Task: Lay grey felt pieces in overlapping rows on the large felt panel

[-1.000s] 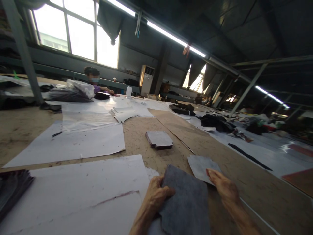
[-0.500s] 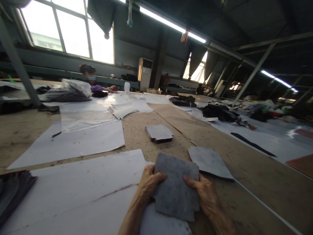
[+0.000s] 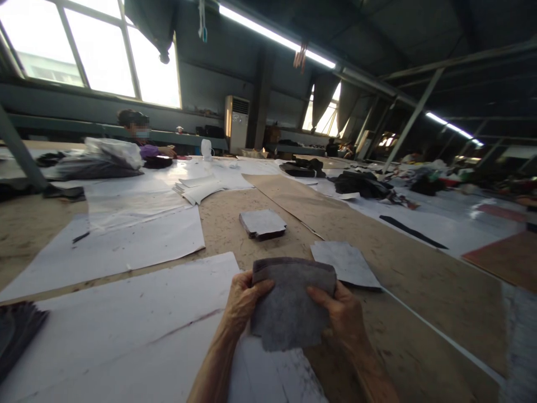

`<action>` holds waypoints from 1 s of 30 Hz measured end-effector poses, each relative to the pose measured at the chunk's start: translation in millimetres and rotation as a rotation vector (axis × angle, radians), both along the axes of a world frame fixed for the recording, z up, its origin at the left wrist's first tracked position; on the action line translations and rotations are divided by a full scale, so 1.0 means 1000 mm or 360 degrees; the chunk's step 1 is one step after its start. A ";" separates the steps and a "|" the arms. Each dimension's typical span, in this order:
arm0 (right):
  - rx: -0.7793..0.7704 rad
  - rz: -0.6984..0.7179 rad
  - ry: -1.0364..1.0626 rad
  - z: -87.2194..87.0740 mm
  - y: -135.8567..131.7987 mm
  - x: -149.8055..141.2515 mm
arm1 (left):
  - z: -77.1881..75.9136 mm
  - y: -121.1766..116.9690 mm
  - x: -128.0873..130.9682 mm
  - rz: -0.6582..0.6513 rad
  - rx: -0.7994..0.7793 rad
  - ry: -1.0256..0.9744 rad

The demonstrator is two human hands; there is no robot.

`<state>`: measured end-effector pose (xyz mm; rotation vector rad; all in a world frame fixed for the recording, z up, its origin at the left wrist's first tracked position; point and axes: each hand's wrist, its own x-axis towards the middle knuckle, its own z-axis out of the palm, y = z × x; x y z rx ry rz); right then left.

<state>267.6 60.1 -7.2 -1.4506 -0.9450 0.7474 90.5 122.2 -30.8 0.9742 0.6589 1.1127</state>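
Both my hands grip a piece of dark grey felt (image 3: 289, 305) just above the table, its top edge folded back towards me. My left hand (image 3: 243, 299) pinches its left side with the thumb on top. On the other side, my right hand (image 3: 342, 313) is closed the same way. A flat grey cut piece (image 3: 344, 263) lies on the table just beyond my right hand. A small stack of grey cut pieces (image 3: 262, 223) sits farther ahead in the middle.
Large white paper sheets (image 3: 126, 313) cover the brown table (image 3: 419, 291) at left and front. Dark fabric (image 3: 17, 330) lies at the left edge. A person (image 3: 140, 134) works at the far left end, by bagged goods (image 3: 113, 152). More dark cloth (image 3: 361, 183) lies far right.
My right hand left the flat piece on the table and took hold of the felt's right side. Both hands have since lifted the felt and its top edge has folded over.
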 end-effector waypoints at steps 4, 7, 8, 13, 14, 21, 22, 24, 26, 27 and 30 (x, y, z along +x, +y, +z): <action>-0.0020 0.0118 0.0133 0.001 0.001 0.004 | 0.004 -0.001 0.000 0.0048 0.0114 -0.0018; 0.0024 -0.0030 -0.0026 0.005 -0.003 0.000 | 0.005 -0.003 -0.001 0.0055 0.0099 -0.0053; 0.0061 -0.0075 -0.0090 0.006 -0.004 -0.001 | 0.004 -0.004 0.000 0.0037 0.0073 -0.0064; 0.0245 0.0054 -0.0235 0.012 -0.009 -0.002 | -0.002 -0.004 0.002 -0.0108 -0.0073 0.0004; 0.0183 0.0145 -0.0117 0.013 -0.009 -0.001 | -0.002 -0.004 0.002 -0.0095 -0.0073 0.0027; 0.0039 0.0189 0.0237 0.003 -0.005 0.003 | 0.012 -0.004 0.001 0.0092 0.0186 0.0014; 0.0069 0.0099 0.0189 0.001 -0.005 0.002 | 0.013 -0.005 0.000 0.0092 0.0195 -0.0002; 0.0153 -0.0035 0.0103 -0.002 -0.005 0.000 | 0.012 -0.006 -0.001 0.0057 0.0157 -0.0021; 0.0224 -0.0083 0.0029 -0.001 -0.005 -0.001 | 0.009 -0.006 -0.001 -0.0011 0.0071 -0.0013; 0.0229 -0.0064 0.0037 0.001 -0.006 -0.001 | 0.007 -0.005 0.000 -0.0047 0.0028 0.0001; 0.0077 0.0166 0.0285 0.009 -0.007 -0.001 | 0.003 -0.004 0.002 -0.0053 -0.0025 0.0060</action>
